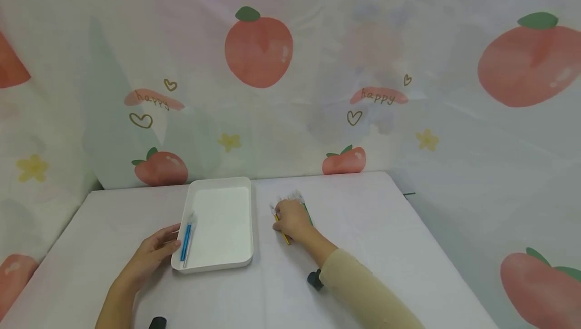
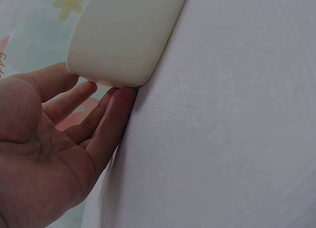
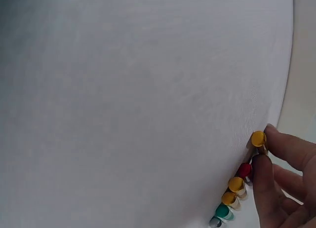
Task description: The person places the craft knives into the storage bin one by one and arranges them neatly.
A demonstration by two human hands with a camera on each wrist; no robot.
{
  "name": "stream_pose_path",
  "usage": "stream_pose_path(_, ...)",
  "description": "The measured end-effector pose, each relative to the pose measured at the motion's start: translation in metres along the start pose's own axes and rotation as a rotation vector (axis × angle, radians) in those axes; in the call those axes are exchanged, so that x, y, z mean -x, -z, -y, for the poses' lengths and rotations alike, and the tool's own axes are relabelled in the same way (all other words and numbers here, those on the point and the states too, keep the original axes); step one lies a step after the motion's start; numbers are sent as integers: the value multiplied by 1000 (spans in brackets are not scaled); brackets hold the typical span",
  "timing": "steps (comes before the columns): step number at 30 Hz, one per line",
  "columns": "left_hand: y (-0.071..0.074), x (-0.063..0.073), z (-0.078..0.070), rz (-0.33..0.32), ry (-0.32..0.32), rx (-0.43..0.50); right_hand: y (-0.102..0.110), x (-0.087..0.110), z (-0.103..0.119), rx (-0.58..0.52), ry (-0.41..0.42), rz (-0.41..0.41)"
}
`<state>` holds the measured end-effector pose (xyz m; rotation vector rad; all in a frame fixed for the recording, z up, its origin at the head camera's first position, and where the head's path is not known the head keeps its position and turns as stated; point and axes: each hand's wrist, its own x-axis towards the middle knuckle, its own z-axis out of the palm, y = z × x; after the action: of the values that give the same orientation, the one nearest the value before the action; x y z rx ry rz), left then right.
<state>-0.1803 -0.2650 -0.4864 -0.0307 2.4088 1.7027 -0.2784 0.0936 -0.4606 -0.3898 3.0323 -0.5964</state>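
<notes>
A white tray (image 1: pixel 220 228) holds a blue pen-shaped tool (image 1: pixel 185 242) and a silver one beside it, both along its left side. My left hand (image 1: pixel 150 256) touches the tray's left wall from outside, fingers loosely extended; the left wrist view shows the fingertips against the tray wall (image 2: pixel 123 35). To the tray's right, my right hand (image 1: pixel 294 218) pinches a slim yellow pen-shaped tool (image 3: pixel 258 138) between thumb and finger. Several similar tools lie in a row beside it, with red (image 3: pixel 244 170), yellow, green (image 3: pixel 222 210) and silver ends. My hand partly hides them in the head view.
A white cloth covers the table (image 1: pixel 372 248). Printed fabric walls (image 1: pixel 308 132) stand behind and at both sides. A small black object (image 1: pixel 314 279) shows beside the right sleeve, and another black object (image 1: pixel 158 323) is at the bottom edge near the left forearm.
</notes>
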Motion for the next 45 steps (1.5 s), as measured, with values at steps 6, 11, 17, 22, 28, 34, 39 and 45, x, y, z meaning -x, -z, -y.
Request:
stream_pose_path(6,1,0,1,0,-5,4,0,-2,2,1,-30,14)
stream_pose_path(11,0,0,2,1,-8,7,0,2,0,-85,-9,29)
stream_pose_path(17,-1,0,0,0,-23,0,2,4,-5,-241,9,47)
stream_pose_path(22,-1,0,-3,-6,-16,-9,9,4,-3,-438,6,99)
stream_pose_path(28,0,0,-3,-16,-20,-18,10,6,5,-593,-45,150)
stream_pose_path(34,1,-1,-1,-10,-22,-4,10,8,19,-700,-59,155)
stream_pose_path(39,0,-1,-1,-10,-20,-3,11,8,33,-783,-57,176)
stream_pose_path(45,0,0,-1,-15,-25,1,7,6,48,-853,-69,213)
